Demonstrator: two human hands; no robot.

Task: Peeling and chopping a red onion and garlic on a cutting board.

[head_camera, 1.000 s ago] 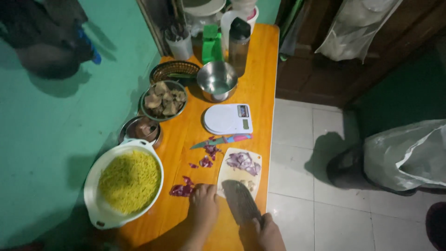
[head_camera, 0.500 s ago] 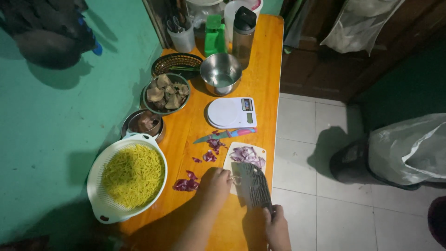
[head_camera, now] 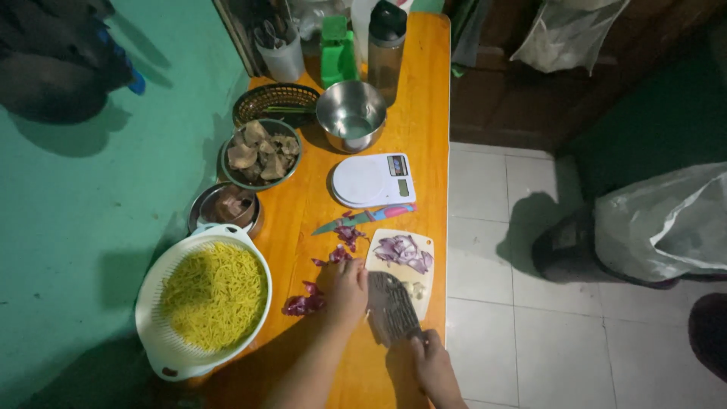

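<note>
The scene is dim overall, with a soft, warm patch of light falling on the orange table (head_camera: 424,113), brightest along its far half. The near edge sinks into darkness, and both forearms read as shadowy shapes. The steel bowl (head_camera: 351,115) carries a pale glint inside. The white floor tiles (head_camera: 515,227) are grey and murky, with a dark shadow cast by the bag (head_camera: 666,223). The corners are near black. Detail is soft and slightly grainy, and the wide lens bends the table's edges.
</note>
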